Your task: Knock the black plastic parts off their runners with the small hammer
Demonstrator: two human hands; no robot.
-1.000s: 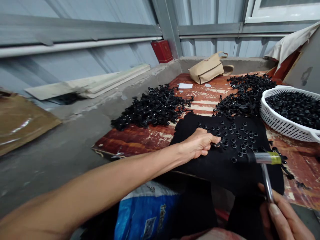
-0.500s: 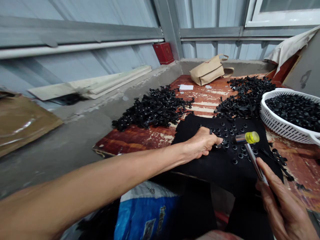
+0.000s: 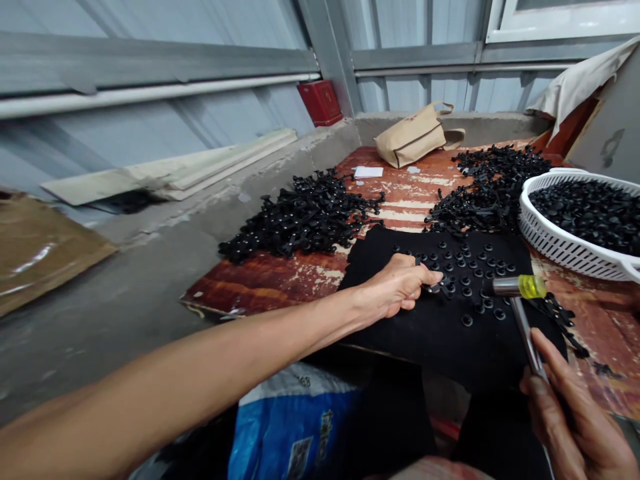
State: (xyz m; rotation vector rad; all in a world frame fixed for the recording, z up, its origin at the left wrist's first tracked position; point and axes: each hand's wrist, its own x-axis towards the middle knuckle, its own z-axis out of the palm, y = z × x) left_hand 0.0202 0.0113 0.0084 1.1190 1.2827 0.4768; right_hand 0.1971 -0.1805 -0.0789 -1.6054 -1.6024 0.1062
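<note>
My left hand reaches across onto a black cloth and pinches a small black button part at its fingertips. Several black round button parts lie scattered on the cloth. My right hand, at the lower right, grips the metal handle of a small hammer with a yellow-tipped head. The hammer head hangs a little above the cloth, to the right of my left fingertips.
A white plastic basket full of black buttons stands at the right. Two heaps of black linked parts lie on the worn red board. A tan bag lies at the back. A blue sack sits below.
The hammer head swung left and up toward my left fingers half a second ago, then came back right and down. My left hand stayed in place on the cloth.
</note>
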